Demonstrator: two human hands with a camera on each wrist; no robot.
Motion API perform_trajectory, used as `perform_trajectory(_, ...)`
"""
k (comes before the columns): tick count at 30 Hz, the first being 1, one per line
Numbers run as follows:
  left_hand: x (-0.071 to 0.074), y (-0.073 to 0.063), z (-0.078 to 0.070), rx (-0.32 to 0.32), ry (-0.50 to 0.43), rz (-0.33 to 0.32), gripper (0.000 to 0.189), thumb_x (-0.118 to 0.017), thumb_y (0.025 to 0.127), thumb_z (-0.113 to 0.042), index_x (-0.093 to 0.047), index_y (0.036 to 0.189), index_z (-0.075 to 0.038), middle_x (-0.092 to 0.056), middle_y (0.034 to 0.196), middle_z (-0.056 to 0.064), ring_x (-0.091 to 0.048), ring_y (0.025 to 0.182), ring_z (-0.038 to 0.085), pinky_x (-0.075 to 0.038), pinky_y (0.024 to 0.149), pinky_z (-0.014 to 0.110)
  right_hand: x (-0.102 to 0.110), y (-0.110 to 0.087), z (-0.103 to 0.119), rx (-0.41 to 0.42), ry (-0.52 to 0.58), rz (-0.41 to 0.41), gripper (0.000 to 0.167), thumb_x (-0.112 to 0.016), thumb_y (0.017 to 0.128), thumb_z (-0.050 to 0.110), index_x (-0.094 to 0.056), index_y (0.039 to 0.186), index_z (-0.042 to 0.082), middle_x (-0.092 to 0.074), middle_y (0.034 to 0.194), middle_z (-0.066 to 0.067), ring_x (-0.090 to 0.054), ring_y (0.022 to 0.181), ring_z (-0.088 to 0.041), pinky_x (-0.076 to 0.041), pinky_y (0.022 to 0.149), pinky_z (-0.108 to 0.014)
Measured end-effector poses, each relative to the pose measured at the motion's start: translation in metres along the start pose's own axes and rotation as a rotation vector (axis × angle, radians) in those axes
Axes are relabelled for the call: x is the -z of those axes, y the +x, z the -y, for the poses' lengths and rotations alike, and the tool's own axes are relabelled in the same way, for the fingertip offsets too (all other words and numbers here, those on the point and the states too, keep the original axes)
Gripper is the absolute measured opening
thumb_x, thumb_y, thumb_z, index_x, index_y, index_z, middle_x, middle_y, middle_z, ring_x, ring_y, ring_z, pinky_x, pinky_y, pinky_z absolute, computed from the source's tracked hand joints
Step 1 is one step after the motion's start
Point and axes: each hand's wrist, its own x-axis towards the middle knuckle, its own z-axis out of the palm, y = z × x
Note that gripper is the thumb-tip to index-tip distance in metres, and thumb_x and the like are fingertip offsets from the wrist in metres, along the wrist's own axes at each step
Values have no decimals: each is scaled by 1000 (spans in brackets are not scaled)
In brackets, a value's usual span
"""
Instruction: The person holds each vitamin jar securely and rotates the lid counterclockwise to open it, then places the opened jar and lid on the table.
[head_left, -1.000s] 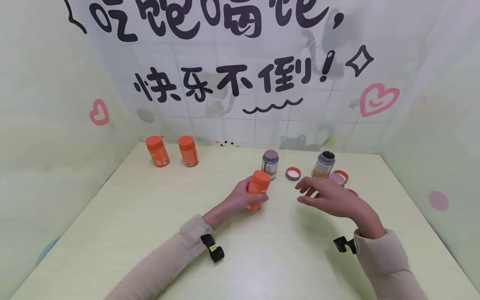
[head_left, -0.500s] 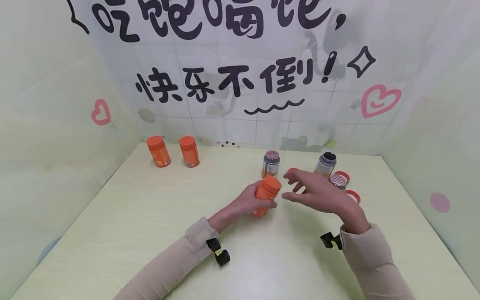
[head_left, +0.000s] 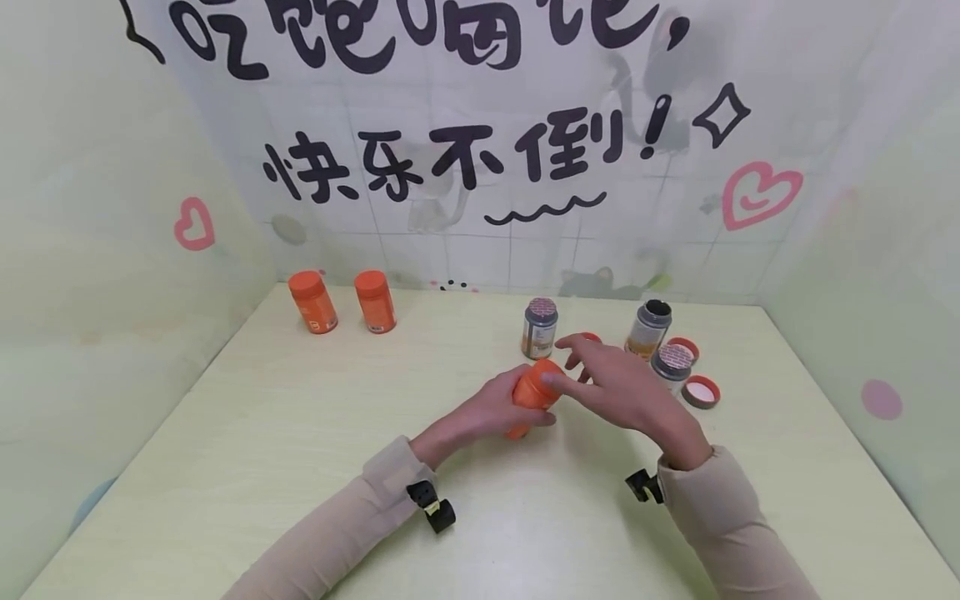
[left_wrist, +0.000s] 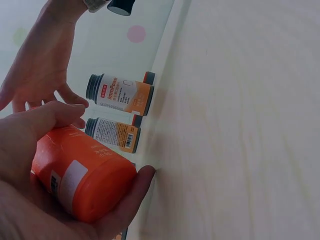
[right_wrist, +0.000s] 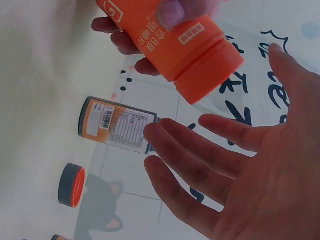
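Note:
My left hand grips an orange pill bottle above the table, its fingers and thumb wrapped around the body. The bottle tilts to the right, and its orange cap is on. Close beside that cap is my right hand, fingers spread and slightly bent. In the right wrist view a gap shows between these fingers and the cap, and nothing lies in the palm. Just behind the hands stands a grey-necked bottle with its lid off and a printed seal across the mouth.
Two capped orange bottles stand at the back left. At the right are an uncapped bottle with a dark mouth and another sealed one. Loose lids lie around them. A printed sheet covers the back wall.
My right hand has moved left, up to the capped end of the orange bottle. The left hand has shifted slightly right and tilted the bottle further toward the right hand.

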Motion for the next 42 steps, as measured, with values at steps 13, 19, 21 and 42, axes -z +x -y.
perform_trajectory(13,-4,-8,-3,4,64,77,57,-78,92,-32,-48,139,-23,-63,119,-1,-60,103,21,-54,79,34,-15,6,7,-119,-119,85,57,-48,97,72,-64,99,18,-57,70,2,-54,61,-16,-40,54,-28)
perform_trajectory(19,-7,-8,-3,-18,60,95,54,-78,92,-29,-48,136,-22,-64,115,0,-61,94,20,-56,68,32,-22,6,5,-143,-162,100,62,-45,95,77,-58,84,17,-42,63,1,-46,55,-17,-29,53,-29)
perform_trajectory(21,-7,-8,-3,-24,60,99,53,-79,92,-27,-48,135,-21,-63,114,1,-62,91,19,-56,66,31,-23,6,5,-146,-162,91,67,-41,95,80,-56,77,17,-41,62,1,-45,54,-17,-28,53,-29)
perform_trajectory(42,-3,-3,2,-42,87,155,46,-76,95,-25,-47,130,-22,-62,108,4,-62,70,19,-58,60,30,-28,8,3,-220,-77,118,69,-42,96,77,-53,68,15,-42,61,0,-45,56,-18,-29,55,-29)
